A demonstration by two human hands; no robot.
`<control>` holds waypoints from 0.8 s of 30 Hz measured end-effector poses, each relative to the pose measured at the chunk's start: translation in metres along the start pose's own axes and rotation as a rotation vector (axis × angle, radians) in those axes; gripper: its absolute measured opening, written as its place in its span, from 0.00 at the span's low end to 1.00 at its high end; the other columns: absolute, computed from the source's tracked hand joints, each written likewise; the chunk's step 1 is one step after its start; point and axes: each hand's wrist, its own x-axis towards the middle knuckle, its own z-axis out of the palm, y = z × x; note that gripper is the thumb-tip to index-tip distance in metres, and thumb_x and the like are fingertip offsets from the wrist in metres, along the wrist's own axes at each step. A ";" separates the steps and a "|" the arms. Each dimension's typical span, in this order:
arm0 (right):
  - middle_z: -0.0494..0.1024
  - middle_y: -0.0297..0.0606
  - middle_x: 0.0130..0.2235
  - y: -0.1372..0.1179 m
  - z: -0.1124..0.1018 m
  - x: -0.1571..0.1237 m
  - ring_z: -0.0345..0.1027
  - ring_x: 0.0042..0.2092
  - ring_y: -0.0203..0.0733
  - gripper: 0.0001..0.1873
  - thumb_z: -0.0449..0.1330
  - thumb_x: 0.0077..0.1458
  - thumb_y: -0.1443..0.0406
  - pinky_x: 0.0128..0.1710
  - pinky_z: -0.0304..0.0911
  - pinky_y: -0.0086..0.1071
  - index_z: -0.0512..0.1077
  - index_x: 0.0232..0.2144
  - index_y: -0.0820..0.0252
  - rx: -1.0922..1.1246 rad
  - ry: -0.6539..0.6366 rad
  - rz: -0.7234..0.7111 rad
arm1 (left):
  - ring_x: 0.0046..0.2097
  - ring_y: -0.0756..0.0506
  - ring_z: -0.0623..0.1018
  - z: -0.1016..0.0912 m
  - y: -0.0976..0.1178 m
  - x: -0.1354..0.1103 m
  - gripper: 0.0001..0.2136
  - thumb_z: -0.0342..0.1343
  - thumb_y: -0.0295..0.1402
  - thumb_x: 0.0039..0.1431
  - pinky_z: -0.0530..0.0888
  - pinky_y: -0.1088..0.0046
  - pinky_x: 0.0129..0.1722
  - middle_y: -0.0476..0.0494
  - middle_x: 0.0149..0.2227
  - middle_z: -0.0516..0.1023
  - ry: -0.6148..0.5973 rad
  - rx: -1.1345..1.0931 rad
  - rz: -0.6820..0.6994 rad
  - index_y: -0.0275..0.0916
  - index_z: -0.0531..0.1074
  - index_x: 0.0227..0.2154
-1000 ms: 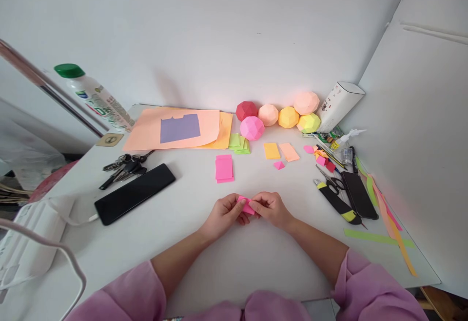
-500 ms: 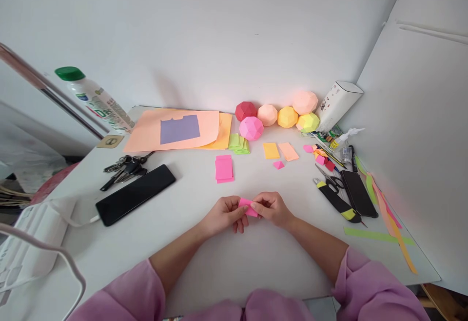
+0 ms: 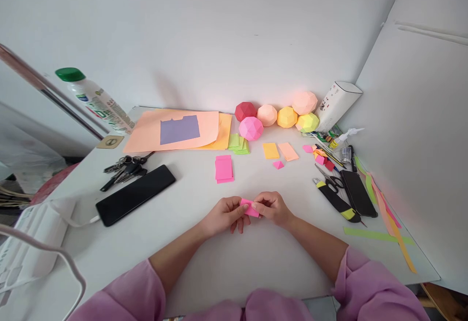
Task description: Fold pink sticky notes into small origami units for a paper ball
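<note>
Between my two hands is a small pink piece of paper [image 3: 250, 209], pinched at both ends above the white table. My left hand [image 3: 228, 214] grips its left end with the thumb on top; my right hand [image 3: 273, 208] grips its right end the same way. Fingers partly cover the paper, so its folds are hard to make out. Beyond my hands lie a stack of pink paper pieces [image 3: 224, 169] and a small folded pink piece [image 3: 278, 165]. Yellow-orange paper [image 3: 271, 150] and peach paper [image 3: 288, 151] lie farther back.
Faceted paper balls [image 3: 251, 129] line the wall. Scissors [image 3: 334, 182], a box cutter [image 3: 338, 201] and paper strips [image 3: 380, 235] lie at right. A black phone [image 3: 136, 195], keys [image 3: 127, 167] and large peach sheets [image 3: 142, 133] are at left, near a bottle [image 3: 98, 101].
Almost nothing differs. Both hands stay in place on the pink paper, with only a very slight shift of the fingers and paper.
</note>
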 end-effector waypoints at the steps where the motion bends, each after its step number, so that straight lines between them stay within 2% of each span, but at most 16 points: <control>1: 0.67 0.32 0.19 0.001 0.000 0.000 0.60 0.22 0.33 0.12 0.58 0.51 0.61 0.21 0.56 0.27 0.68 0.20 0.61 0.003 -0.003 -0.002 | 0.20 0.51 0.74 0.000 0.000 0.000 0.18 0.50 0.48 0.57 0.65 0.79 0.15 0.44 0.25 0.77 0.008 -0.005 0.005 0.35 0.70 0.29; 20: 0.67 0.32 0.20 0.002 0.000 0.000 0.60 0.22 0.33 0.11 0.58 0.53 0.61 0.21 0.56 0.27 0.68 0.23 0.62 0.001 -0.005 0.002 | 0.19 0.51 0.74 0.000 -0.002 0.001 0.17 0.50 0.47 0.57 0.64 0.80 0.14 0.46 0.24 0.77 0.033 -0.022 0.001 0.35 0.67 0.28; 24: 0.66 0.31 0.20 0.001 0.001 0.001 0.59 0.22 0.32 0.11 0.57 0.53 0.62 0.21 0.55 0.27 0.67 0.23 0.62 -0.021 0.015 0.026 | 0.17 0.52 0.72 0.002 -0.006 0.001 0.17 0.50 0.47 0.57 0.62 0.80 0.14 0.48 0.23 0.76 0.070 0.006 0.021 0.36 0.66 0.27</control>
